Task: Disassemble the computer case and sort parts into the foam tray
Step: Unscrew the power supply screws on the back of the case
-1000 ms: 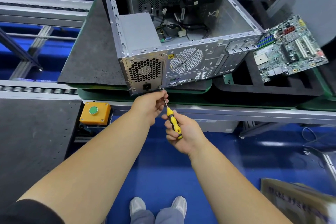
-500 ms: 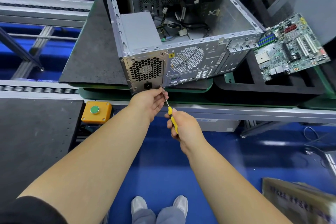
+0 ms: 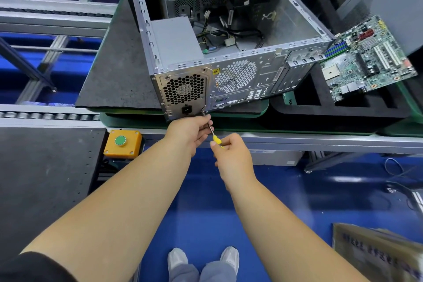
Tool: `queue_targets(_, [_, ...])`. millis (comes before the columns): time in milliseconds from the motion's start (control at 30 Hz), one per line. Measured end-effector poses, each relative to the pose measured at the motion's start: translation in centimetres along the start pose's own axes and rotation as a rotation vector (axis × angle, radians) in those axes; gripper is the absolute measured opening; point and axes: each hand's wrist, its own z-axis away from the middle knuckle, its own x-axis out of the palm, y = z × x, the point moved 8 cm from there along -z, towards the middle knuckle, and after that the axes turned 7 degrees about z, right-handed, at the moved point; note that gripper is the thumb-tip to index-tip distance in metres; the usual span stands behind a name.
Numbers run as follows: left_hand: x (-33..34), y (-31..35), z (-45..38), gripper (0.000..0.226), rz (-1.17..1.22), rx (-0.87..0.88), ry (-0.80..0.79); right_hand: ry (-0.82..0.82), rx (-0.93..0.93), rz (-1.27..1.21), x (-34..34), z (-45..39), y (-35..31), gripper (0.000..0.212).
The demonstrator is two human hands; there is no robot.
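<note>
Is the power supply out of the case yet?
No, still in. The power supply sits in the computer case corner, and the screwdriver tip meets its rear plate.

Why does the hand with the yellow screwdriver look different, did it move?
Yes. The right hand slid up the screwdriver toward the computer case, hiding most of the yellow handle; it sits nearer the left hand.

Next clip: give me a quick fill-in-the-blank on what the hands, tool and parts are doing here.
1. The right hand grips a screwdriver with a ____ handle.
2. The left hand pinches the screwdriver's metal ____.
3. The motherboard lies on the black foam ____.
4. The push button on the orange box is ____.

Answers: yellow; shaft; tray; green
</note>
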Motion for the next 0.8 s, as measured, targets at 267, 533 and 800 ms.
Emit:
queue_targets(267, [0.2, -0.1, -0.3, 0.022, -0.128, 0.010, 0.013, -0.076, 0.061, -0.066, 1.1, 0.4, 0.0, 0.018])
queue_targets(533, [-0.1, -0.3, -0.9, 0.021, -0.122, -0.022, 0.004, -0.455, 0.363, -0.635, 3.3, 1.6, 0.5, 0.043])
queue_targets(800, [0.0, -0.1, -0.6, 0.013, 0.239, -0.045, -0.051, -0.445, 0.401, -0.754, 3.5, 1.7, 0.2, 0.033])
